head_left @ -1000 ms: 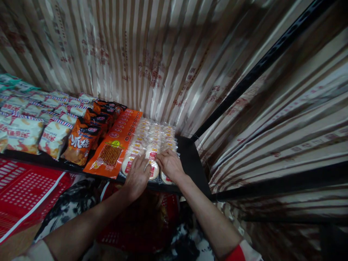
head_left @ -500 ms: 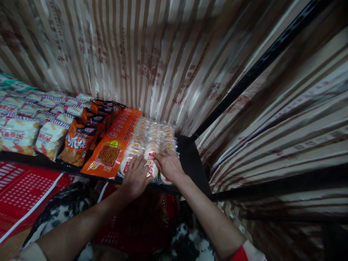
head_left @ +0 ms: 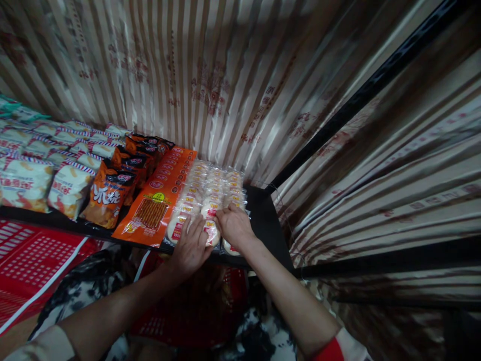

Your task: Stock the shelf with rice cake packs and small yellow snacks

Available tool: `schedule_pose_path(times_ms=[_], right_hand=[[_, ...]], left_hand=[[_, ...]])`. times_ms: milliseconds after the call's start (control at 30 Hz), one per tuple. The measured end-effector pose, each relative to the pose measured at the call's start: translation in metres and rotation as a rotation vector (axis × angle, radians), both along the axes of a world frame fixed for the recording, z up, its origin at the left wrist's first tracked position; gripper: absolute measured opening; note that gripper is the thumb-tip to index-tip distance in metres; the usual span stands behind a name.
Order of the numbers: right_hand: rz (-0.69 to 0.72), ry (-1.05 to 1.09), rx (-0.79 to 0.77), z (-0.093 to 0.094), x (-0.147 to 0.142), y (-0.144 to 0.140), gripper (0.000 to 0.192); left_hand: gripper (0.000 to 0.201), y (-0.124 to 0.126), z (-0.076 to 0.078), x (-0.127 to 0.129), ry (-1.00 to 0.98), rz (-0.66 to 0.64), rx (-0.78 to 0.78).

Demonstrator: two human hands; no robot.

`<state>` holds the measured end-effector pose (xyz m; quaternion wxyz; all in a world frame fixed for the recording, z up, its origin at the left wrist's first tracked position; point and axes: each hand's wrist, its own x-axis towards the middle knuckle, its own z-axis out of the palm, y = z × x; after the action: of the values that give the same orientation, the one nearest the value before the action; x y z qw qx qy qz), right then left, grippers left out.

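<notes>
Black shelf [head_left: 265,215]: white film-wrapped discs [head_left: 211,199] touched by spread left hand [head_left: 191,246], seven o'clock, narrowed right hand [head_left: 236,228]; skew risked if overpressed.

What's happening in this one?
A person has both bare hands on rows of round snacks in clear wrappers on a black shelf. The left hand lies over the front of the left and middle rows; the right hand is bent over the middle and right rows. Whether either grips a pack is hard to tell. Beside the rows lies a flat orange packet, then orange-and-black bags and white bags.
</notes>
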<state>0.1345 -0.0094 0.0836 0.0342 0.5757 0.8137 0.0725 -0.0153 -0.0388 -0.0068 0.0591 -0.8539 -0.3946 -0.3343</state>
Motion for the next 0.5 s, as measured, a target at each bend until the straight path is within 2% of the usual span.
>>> schedule_pose_path(times_ms=[267,500], right_hand=[[-0.044,-0.005,-0.102,0.011,0.000,0.004,0.030],[-0.105,0.137,-0.194,0.014,0.004,0.010,0.024]], left_hand=[[0.018,-0.001,-0.007,0.000,-0.034,-0.005,0.061],[0.024,-0.003,0.002,-0.002,0.017,0.018,0.046]])
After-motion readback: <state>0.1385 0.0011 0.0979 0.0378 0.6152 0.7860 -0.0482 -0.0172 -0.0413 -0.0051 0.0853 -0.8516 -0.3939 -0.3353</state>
